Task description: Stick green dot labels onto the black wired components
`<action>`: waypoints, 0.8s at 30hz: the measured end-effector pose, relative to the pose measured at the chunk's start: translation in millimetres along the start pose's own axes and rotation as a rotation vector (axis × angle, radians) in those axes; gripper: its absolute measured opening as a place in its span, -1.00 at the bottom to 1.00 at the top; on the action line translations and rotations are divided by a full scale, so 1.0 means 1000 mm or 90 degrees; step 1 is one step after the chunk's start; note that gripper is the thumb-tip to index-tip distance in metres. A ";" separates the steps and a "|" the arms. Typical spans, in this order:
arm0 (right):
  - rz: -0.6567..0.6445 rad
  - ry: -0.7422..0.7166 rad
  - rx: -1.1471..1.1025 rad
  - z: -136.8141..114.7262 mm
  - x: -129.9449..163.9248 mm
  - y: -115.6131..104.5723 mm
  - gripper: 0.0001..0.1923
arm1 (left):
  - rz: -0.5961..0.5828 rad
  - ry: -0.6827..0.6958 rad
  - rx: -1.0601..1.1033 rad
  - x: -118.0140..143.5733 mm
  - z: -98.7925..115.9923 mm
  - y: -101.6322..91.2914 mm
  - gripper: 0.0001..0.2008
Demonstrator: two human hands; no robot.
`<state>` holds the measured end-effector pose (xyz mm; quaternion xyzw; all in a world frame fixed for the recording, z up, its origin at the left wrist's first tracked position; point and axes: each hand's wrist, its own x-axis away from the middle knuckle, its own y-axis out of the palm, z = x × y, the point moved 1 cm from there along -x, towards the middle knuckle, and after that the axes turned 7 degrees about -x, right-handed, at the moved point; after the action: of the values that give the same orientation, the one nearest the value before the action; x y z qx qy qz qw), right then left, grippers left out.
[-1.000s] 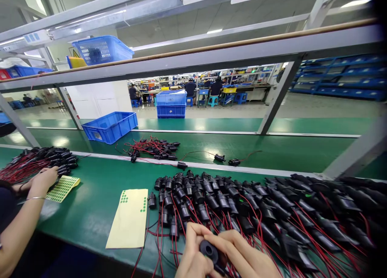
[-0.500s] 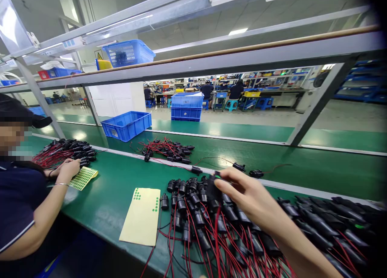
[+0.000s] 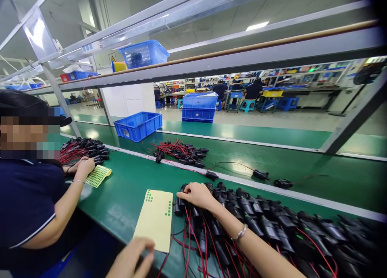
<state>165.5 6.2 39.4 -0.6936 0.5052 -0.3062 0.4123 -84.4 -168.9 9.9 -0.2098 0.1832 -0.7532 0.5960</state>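
Right hand (image 3: 196, 194) lying palm down at lower centre of the frame, fingers loosely spread and resting on the near-left end of a pile of black connectors (image 3: 256, 217) with red and black leads; not pinching any single piece as far as can be told. Pile stretching from lower centre toward the lower right edge, touching the green belt (image 3: 121, 193). Bracelet (image 3: 241, 232) showing on that wrist.

Left hand (image 3: 133, 260) hovering at the bottom edge, left of centre, fingers half curled and apart, holding nothing, fingertips just beside the near corner of a pale yellow sticker sheet (image 3: 155, 219). Sheet lying flat on the belt just left of the pile, carrying two small clusters of green dots.

Sitting at the left of the frame, a co-worker in a dark shirt (image 3: 27, 201), one hand (image 3: 84, 167) resting on a second sticker sheet (image 3: 98, 175) beside another heap of wired connectors (image 3: 83, 149). Lying further up on the belt, a third heap (image 3: 178, 151) and a few stray pieces. Standing beyond it, a blue crate (image 3: 138, 125); sitting on the overhead rack at upper left, a blue basket (image 3: 144, 53).
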 end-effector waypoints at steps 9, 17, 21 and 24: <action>0.091 -0.036 0.130 0.002 0.008 0.004 -0.66 | 0.016 0.072 -0.421 -0.164 -0.008 -0.019 -0.46; 0.217 -0.197 0.077 0.009 0.054 -0.011 -0.82 | -0.040 0.060 -0.310 -0.170 0.005 -0.053 -0.75; 0.272 -0.296 0.006 -0.009 0.076 -0.015 -0.89 | -0.054 0.076 -0.156 -0.148 0.031 -0.068 -0.71; 0.311 -0.379 -0.045 -0.025 0.089 -0.016 -0.87 | -0.107 0.093 -0.034 -0.128 0.060 -0.064 -0.59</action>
<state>178.5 -82.6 65.6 -0.6252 0.5237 0.0332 0.5778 -78.7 -31.1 82.0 -0.1849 0.2278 -0.8085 0.5101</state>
